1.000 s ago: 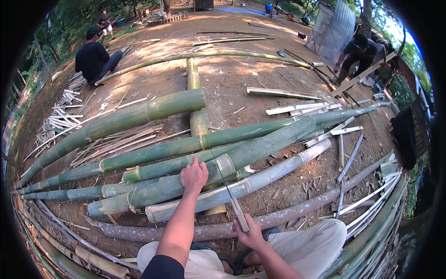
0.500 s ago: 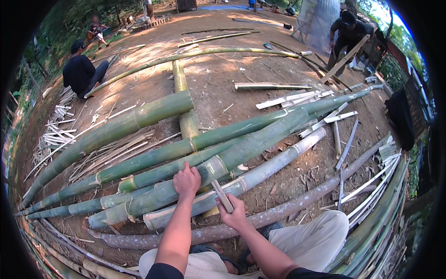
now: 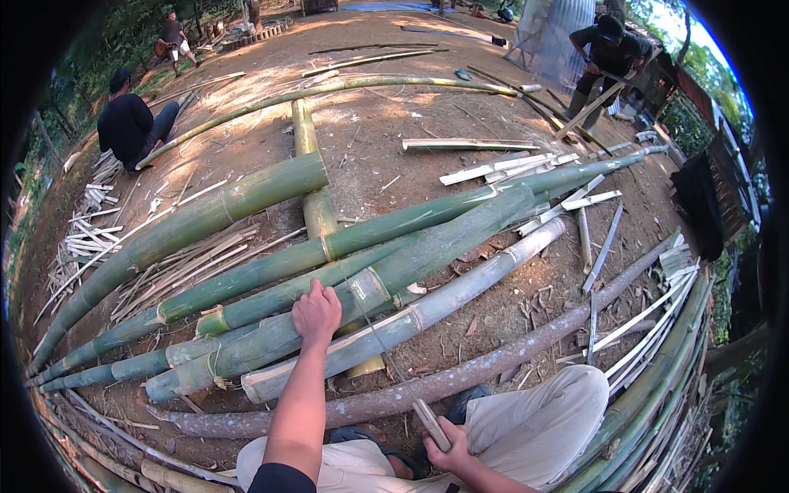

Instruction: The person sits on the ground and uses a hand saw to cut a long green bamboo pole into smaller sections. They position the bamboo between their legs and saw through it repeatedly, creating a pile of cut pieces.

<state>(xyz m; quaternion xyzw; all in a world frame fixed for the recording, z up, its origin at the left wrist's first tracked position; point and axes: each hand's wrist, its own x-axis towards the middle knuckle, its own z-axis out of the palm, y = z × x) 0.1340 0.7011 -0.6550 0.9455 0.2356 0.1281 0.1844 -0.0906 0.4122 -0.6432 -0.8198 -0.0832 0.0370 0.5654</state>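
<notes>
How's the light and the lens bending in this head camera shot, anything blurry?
Head view: soft shade over the left hand and green bamboo poles; dappled sun brightens the dirt ground farther off; fisheye bends the poles near the black rim; right hand and its tool look sharp.

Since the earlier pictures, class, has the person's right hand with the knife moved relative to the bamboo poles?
Yes. The right hand with the knife has drawn back toward the person's lap, away from the pale bamboo pole. The left hand rests on the green bamboo.
</notes>
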